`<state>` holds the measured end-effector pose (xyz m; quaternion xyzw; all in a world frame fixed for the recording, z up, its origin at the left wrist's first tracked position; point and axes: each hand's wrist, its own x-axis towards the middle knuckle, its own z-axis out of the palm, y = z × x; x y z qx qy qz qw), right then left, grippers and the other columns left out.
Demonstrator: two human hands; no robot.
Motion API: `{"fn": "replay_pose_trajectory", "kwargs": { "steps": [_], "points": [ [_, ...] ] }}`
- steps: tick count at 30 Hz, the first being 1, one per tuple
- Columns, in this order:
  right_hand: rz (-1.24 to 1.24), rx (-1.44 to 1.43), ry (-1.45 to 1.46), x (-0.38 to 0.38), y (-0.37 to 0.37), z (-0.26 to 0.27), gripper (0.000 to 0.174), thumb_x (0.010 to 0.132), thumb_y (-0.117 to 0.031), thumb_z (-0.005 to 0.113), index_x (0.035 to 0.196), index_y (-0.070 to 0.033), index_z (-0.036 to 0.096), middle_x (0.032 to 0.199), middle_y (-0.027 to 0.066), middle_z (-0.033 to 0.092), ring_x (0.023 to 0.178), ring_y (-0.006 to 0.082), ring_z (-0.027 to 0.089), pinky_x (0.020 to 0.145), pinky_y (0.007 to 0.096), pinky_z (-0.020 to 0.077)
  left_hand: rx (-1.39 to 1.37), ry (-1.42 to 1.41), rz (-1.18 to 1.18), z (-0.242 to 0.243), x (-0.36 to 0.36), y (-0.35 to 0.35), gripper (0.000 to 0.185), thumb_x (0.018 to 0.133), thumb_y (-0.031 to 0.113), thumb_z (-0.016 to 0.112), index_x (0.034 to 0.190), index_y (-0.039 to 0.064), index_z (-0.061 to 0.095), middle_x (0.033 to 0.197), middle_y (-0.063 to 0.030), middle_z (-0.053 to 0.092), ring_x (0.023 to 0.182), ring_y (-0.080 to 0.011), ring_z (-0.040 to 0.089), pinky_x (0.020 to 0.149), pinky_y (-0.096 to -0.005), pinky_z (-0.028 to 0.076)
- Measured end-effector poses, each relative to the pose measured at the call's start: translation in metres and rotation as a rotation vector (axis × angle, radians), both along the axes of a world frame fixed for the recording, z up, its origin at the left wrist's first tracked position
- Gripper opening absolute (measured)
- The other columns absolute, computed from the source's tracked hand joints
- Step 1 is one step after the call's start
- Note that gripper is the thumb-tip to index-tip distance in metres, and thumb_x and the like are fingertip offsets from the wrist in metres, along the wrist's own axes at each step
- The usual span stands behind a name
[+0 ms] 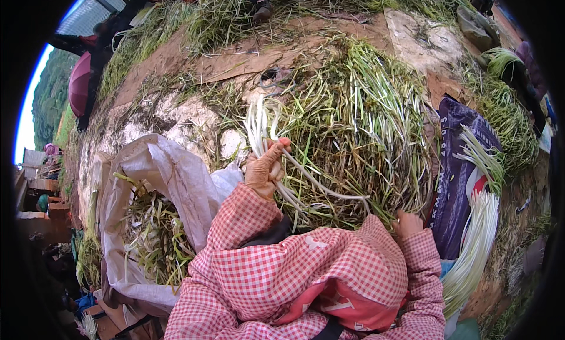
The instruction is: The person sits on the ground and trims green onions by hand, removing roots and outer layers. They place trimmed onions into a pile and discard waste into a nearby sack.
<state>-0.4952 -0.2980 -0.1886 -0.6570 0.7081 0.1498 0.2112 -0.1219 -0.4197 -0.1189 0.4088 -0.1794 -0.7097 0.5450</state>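
My left hand (266,168), which looks gloved or coated with dirt, is closed around a small bunch of pale plant stalks (257,126). Their white ends point away from me, and several stalks trail below the fist toward my lap. My right hand (407,224) is low at the right, beside the edge of a broad heap of green and white stalks (366,106); its fingers are curled, and what they hold is hidden. One long pale stalk runs from near my left hand toward my lap. A red-and-white checked garment (304,269) covers my arms and lap.
An open white woven sack (176,163) with plant scraps stands at the left. On the right, a long bundle of white stalks (476,243) lies on a dark purple printed bag (454,163). More green heaps, a person's shoe (262,11) and a pink umbrella (80,85) are farther off.
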Motion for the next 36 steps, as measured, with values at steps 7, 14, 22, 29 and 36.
{"fn": "replay_pose_trajectory", "kwargs": {
  "steps": [7,14,22,29,36],
  "points": [
    [-0.255,-0.159,-1.386,0.135,-0.087,0.078,0.021,0.084,-0.017,0.058,0.097,-0.001,0.059,0.09,0.0066,0.06,0.078,0.0109,0.056,0.071,0.0239,0.0471,-0.005,-0.113,-0.285,0.008,-0.038,0.012,0.026,0.078,0.008,0.065,0.101,0.001,0.059,0.082,-0.005,0.063,0.036,-0.0032,0.037,0.031,-0.0175,0.028],
    [-0.374,-0.153,-1.636,0.157,-0.1,0.049,0.018,0.082,-0.013,0.063,0.095,-0.001,0.058,0.081,0.0015,0.059,0.074,0.0064,0.053,0.066,0.0203,0.0437,-0.13,-0.1,-0.263,-0.008,-0.059,0.017,0.041,0.071,-0.004,0.067,0.109,0.0,0.053,0.085,-0.0081,0.062,0.07,-0.014,0.059,0.062,-0.0214,0.048],
    [-0.767,-0.237,-2.026,0.144,-0.099,0.058,0.007,0.081,-0.012,0.062,0.085,-0.008,0.059,0.072,0.0026,0.061,0.057,0.0099,0.058,0.045,0.0206,0.0485,-0.142,-0.171,-0.346,0.006,-0.07,0.016,0.041,0.071,-0.005,0.065,0.111,0.001,0.054,0.083,-0.0073,0.063,0.067,-0.0086,0.057,0.059,-0.0175,0.046],
    [-0.993,-0.482,-2.259,0.089,-0.109,0.068,0.005,0.082,-0.007,0.06,0.086,-0.008,0.06,0.076,0.0039,0.063,0.063,0.0129,0.06,0.054,0.0247,0.0508,0.19,-0.462,0.057,-0.026,-0.028,-0.006,0.009,0.074,-0.001,0.064,0.083,0.003,0.062,0.081,-0.0086,0.065,0.051,-0.008,0.052,0.046,-0.0163,0.042],
    [-0.853,-0.573,-1.757,0.12,-0.118,0.097,0.004,0.079,-0.009,0.062,0.082,-0.008,0.059,0.07,0.0015,0.059,0.059,0.01,0.056,0.049,0.0222,0.0467,-0.067,-0.27,-0.212,0.002,-0.049,-0.005,0.018,0.078,0.015,0.066,0.091,0.004,0.064,0.074,-0.0027,0.064,0.036,-0.0004,0.034,0.03,-0.0164,0.023]
  ]
}}
